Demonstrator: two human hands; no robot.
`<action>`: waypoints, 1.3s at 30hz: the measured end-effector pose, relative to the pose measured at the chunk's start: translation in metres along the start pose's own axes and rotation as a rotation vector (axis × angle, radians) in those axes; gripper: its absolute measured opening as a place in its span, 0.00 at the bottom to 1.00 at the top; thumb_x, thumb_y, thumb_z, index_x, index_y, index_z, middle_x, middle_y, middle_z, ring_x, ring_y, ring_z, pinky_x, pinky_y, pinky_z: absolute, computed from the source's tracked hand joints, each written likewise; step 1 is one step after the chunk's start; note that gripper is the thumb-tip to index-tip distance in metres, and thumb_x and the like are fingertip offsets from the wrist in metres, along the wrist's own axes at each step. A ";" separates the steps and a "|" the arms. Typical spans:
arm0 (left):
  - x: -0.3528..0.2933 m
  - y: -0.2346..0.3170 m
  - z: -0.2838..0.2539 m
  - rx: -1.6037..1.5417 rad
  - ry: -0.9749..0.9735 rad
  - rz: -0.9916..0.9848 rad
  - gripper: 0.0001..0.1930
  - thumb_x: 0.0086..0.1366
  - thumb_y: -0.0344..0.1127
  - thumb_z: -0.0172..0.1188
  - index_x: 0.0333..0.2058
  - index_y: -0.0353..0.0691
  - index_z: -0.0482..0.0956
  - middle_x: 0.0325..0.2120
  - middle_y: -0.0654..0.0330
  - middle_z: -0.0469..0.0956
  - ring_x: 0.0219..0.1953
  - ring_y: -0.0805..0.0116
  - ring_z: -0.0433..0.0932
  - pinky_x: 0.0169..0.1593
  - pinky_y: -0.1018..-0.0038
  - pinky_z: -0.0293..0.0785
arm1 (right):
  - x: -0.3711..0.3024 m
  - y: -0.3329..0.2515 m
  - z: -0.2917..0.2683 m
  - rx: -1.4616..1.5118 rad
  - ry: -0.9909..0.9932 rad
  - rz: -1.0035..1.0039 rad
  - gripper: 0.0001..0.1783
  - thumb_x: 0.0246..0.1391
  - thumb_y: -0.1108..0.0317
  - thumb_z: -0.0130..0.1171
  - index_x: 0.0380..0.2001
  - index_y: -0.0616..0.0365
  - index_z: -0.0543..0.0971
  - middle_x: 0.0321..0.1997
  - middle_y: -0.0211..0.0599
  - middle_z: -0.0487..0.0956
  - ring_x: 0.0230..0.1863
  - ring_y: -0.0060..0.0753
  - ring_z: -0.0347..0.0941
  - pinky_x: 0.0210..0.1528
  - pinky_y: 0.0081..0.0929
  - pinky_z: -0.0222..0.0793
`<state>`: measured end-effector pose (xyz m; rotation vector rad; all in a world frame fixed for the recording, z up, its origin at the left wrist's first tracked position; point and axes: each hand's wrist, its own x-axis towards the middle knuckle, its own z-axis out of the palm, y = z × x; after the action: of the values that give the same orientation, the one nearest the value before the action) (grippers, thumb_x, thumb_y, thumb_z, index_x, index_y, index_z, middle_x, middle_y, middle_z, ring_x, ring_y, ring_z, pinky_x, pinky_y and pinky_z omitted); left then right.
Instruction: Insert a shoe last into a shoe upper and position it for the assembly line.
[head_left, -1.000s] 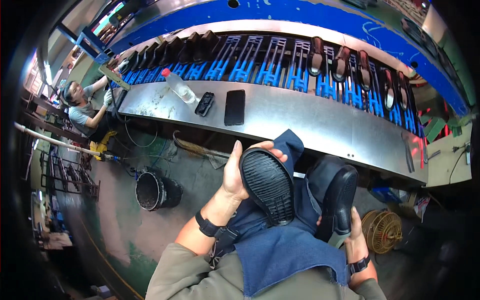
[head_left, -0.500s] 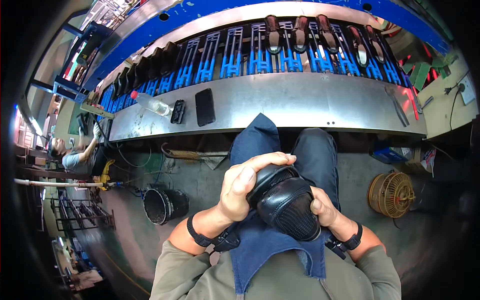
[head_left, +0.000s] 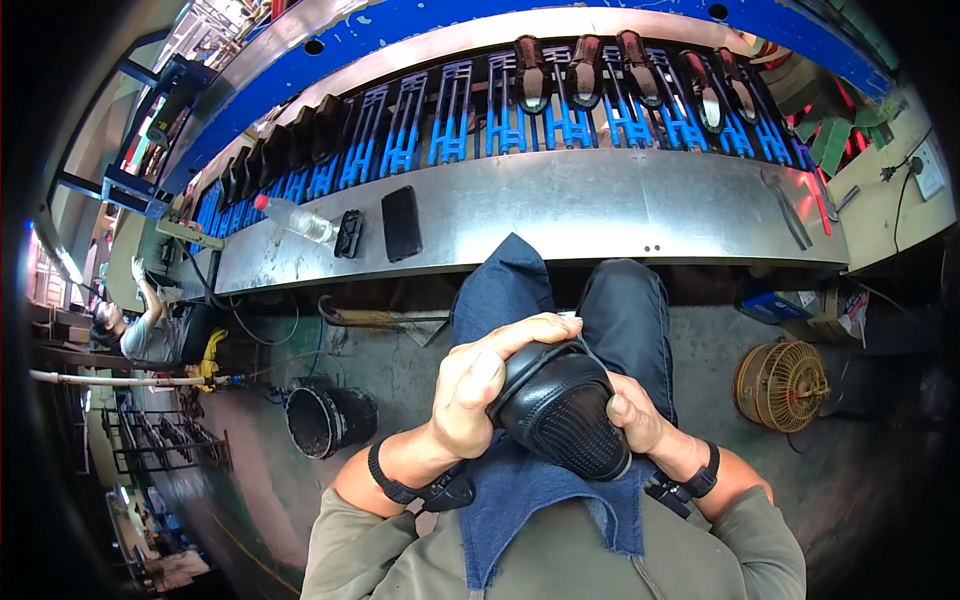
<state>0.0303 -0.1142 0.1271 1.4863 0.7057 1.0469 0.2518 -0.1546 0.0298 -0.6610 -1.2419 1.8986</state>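
Observation:
Above my lap I hold a black leather shoe (head_left: pixel 578 425), its perforated, rounded toe turned toward my body. My left hand (head_left: pixel 470 385) is closed round its far left side, with the fingers reaching over the top edge. My right hand (head_left: pixel 635 412) grips the right side, its thumb near the toe and its other fingers mostly hidden. The shoe's opening faces away from me and its inside cannot be seen. A dark blue apron (head_left: pixel 515 520) lies under it across my lap.
A metal ledge (head_left: pixel 560 205) in front bears a phone (head_left: pixel 403 224), a black case (head_left: pixel 348 234), a bottle (head_left: pixel 298 219) and pliers (head_left: pixel 787 208). Behind it are blue racks (head_left: pixel 455 125) with shoes (head_left: pixel 587 75). A bucket (head_left: pixel 330 420), a round wire-guarded fan (head_left: pixel 780 385) and a co-worker (head_left: pixel 150 330) are around.
My hands have drawn closer round the shoe, which has turned slightly, and its far opening shows less. At the far left the co-worker has raised a hand.

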 end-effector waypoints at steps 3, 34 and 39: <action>-0.002 0.001 0.000 -0.018 0.012 -0.020 0.32 0.75 0.50 0.37 0.54 0.23 0.76 0.54 0.39 0.78 0.59 0.47 0.76 0.67 0.58 0.65 | 0.003 -0.001 0.004 0.015 0.001 -0.018 0.49 0.62 0.31 0.49 0.63 0.70 0.70 0.53 0.42 0.80 0.52 0.28 0.76 0.53 0.26 0.72; -0.002 -0.019 0.035 0.484 0.021 0.318 0.46 0.59 0.38 0.73 0.67 0.21 0.56 0.60 0.31 0.70 0.59 0.38 0.76 0.61 0.61 0.74 | -0.011 0.013 0.004 0.509 0.208 -0.054 0.46 0.66 0.34 0.43 0.68 0.67 0.63 0.67 0.51 0.71 0.65 0.41 0.70 0.66 0.37 0.67; 0.009 -0.019 0.034 0.502 -0.059 0.248 0.49 0.54 0.39 0.77 0.67 0.24 0.58 0.57 0.35 0.74 0.55 0.41 0.79 0.59 0.60 0.76 | -0.001 0.012 0.005 0.660 0.319 -0.161 0.39 0.72 0.42 0.38 0.72 0.62 0.58 0.71 0.48 0.66 0.69 0.44 0.66 0.72 0.40 0.62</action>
<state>0.0665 -0.1177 0.1114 2.0706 0.7931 1.0503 0.2450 -0.1607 0.0202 -0.4604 -0.4087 1.8257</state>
